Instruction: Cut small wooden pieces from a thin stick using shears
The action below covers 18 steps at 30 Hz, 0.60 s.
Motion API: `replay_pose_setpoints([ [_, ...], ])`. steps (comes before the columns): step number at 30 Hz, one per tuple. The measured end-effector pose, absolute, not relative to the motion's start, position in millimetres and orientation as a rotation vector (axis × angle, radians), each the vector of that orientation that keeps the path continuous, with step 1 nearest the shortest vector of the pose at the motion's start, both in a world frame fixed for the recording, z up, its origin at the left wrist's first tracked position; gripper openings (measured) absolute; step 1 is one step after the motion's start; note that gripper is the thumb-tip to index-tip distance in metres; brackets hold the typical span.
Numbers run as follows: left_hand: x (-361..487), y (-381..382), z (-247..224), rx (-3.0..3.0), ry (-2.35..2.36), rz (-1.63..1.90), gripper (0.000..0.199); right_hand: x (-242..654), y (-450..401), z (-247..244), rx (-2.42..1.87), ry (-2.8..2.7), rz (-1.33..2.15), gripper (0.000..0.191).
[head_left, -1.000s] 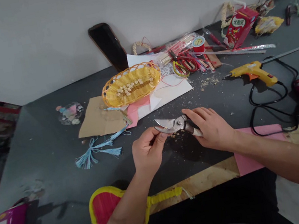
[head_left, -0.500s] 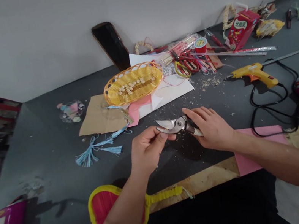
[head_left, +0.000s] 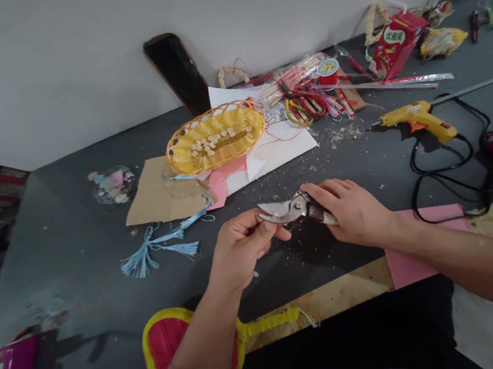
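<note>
A pair of pruning shears [head_left: 298, 205] is in my right hand [head_left: 356, 209], whose fingers are wrapped round the handles. The blades point left and stand slightly apart. My left hand [head_left: 245, 245] is closed in a pinch at the blade tips, thumb against the forefinger by the lower hooked jaw. What it pinches is too small or hidden to name; a tiny pale bit shows between the blades. Pale crumbs lie scattered on the dark table [head_left: 245, 286] below. Behind the hands, a yellow woven basket [head_left: 180, 161] holds several small pale pieces.
Blue tassels [head_left: 142, 257] lie left of my hands. A yellow glue gun [head_left: 421, 119] with a black cord rests at right. A red-and-yellow fan-shaped piece [head_left: 166, 338] sits under my left forearm. A phone [head_left: 179, 72] leans on the wall, near a red drink carton [head_left: 398, 46].
The shear blades are a little closer together. The view has shifted slightly, and both hands stay in nearly the same place.
</note>
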<state>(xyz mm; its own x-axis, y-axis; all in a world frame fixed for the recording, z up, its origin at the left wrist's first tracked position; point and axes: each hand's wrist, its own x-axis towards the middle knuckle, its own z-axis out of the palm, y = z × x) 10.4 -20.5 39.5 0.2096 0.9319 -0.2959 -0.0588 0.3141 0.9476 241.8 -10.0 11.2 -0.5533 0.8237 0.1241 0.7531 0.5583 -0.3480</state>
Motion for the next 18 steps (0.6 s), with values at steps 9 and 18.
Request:
replay_pose_setpoints([
  [9,12.7,-22.8,34.7,1.290,1.336,1.058,0.018,238.3,-7.1,9.7,-1.398,-2.491,0.261,0.064],
  [18,12.3,-24.5,37.0,1.148,1.244,1.036,0.027,239.2,-9.7,12.3,-1.347,-2.566,0.283,0.078],
])
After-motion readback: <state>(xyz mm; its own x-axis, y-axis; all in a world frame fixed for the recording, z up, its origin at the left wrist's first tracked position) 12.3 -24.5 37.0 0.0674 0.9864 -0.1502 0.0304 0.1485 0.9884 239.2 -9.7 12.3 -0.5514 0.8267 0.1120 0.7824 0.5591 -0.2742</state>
